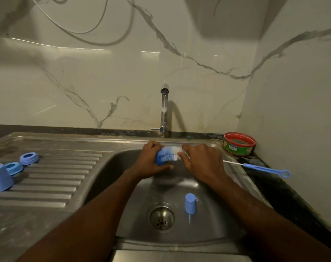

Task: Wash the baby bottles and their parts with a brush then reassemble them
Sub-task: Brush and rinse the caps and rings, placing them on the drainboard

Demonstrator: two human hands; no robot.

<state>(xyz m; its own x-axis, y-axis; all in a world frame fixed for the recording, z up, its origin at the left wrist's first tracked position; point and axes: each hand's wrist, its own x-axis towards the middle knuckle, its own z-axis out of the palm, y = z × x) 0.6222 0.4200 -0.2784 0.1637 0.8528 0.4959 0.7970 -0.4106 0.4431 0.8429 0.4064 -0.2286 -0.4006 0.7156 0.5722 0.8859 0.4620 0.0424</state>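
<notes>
Both hands are meeting over the far side of the sink (pixel 208 220), just in front of the tap (pixel 164 110). The left hand (pixel 151 161) is curling its fingers around the blue end of the bottle brush (pixel 168 155), and the right hand (pixel 200 161) is closing over the white end of the bristles; whether a bottle part is sitting inside that grip, I cannot tell. The brush's long axis is running left to right, spanning from 1 hand to the other, so any scrubbing stroke would, in my judgement, be travelling along that line.

Outward from there, 1 blue cap (pixel 190 203) is standing in the basin beside the drain (pixel 161 216), nearer the right forearm. On the drainboard (pixel 53 178), well to the left, 2 blue rings (pixel 29 158) and a larger blue cup (pixel 0 178) are waiting, nearer the left hand. A thin blue brush (pixel 263 168) is lying on the right counter near a red tub (pixel 239 143).
</notes>
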